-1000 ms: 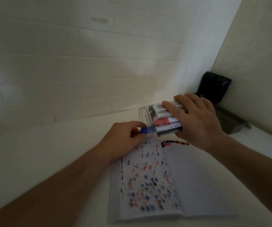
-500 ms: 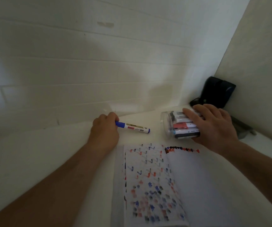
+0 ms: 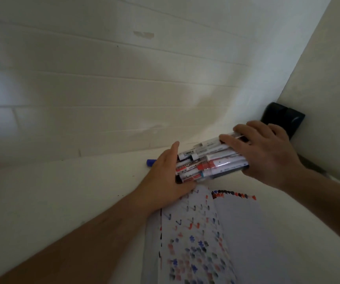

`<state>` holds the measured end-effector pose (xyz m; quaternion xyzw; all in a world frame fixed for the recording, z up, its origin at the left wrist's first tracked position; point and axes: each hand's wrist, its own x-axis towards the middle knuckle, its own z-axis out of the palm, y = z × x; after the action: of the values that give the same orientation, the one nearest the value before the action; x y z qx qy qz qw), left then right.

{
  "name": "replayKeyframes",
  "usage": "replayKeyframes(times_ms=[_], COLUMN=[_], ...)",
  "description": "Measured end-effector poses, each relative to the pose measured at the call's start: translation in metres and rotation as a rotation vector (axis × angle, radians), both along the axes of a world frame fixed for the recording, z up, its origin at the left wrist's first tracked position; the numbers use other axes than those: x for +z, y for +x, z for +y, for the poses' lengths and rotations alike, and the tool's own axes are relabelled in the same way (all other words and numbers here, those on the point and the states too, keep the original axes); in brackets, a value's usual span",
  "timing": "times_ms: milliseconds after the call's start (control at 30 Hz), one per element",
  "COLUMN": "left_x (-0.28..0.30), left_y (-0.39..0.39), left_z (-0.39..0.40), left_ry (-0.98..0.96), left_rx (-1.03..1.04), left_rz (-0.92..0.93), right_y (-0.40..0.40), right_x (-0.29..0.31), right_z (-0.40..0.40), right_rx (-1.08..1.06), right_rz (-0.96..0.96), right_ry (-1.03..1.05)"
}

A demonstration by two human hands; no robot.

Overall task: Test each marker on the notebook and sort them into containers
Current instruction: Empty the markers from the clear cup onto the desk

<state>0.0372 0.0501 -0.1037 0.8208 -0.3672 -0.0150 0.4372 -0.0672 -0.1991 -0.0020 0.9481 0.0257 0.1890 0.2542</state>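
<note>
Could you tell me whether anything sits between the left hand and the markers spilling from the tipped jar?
Nothing visible does: the left hand already presses flat against the marker ends sticking out of the clear jar, gripped by the right hand.

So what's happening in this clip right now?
A person is sorting markers at a white table. The right hand grips a clear container tipped on its side, with markers sticking out of its mouth. The left hand is flat against their ends, fingers straight. One blue marker lies on the table behind that hand. An open notebook, covered in red, blue and black test marks, lies below.
</note>
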Motion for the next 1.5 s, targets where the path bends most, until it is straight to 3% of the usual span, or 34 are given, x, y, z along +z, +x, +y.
replayKeyframes(times_ms=[267,600,800,1100,1233,1500], left_x=[-0.002,0.004,0.006,-0.004,-0.005,-0.005], left_y=[0.002,0.010,-0.002,0.005,0.006,0.007], left_z=[0.006,0.009,0.007,0.004,0.006,0.006], left_ry=[-0.102,-0.153,0.025,0.130,0.178,0.198], left_rx=[0.056,0.174,0.007,0.148,0.219,0.232], left_rz=[-0.062,0.031,-0.120,-0.273,-0.353,-0.339], right_y=[-0.006,-0.032,-0.033,-0.012,-0.029,-0.059], right_x=[-0.006,-0.016,-0.016,-0.018,-0.012,0.013], right_z=[0.009,-0.022,-0.028,0.003,-0.019,-0.068], right_rx=[0.053,-0.227,-0.239,-0.183,-0.218,-0.363], right_rz=[-0.014,-0.038,-0.037,-0.020,-0.046,0.017], right_ry=[0.003,0.082,0.079,0.045,0.039,-0.082])
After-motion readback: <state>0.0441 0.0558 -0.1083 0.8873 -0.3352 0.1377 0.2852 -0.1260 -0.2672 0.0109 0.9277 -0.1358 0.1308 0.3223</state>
